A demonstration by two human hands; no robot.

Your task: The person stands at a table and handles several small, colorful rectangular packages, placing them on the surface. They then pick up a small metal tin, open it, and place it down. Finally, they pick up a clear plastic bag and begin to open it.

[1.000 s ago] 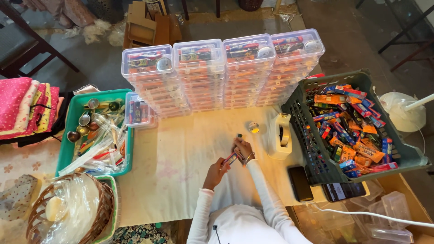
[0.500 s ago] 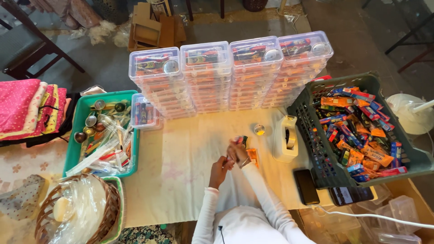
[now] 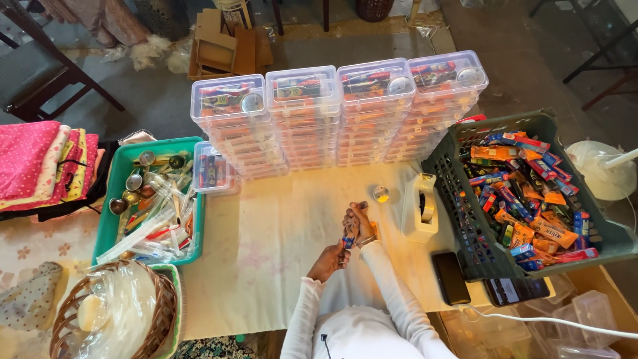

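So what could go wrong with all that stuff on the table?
The tall stacks of clear boxes could topple if the table is bumped. The small round tin lies close to the right hand and might get knocked away. The phone sits near the table's front edge and could slide off.

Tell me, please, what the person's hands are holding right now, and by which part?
Both hands, left hand and right hand, hold a small packet between them over the table; which part they grip cannot be told.
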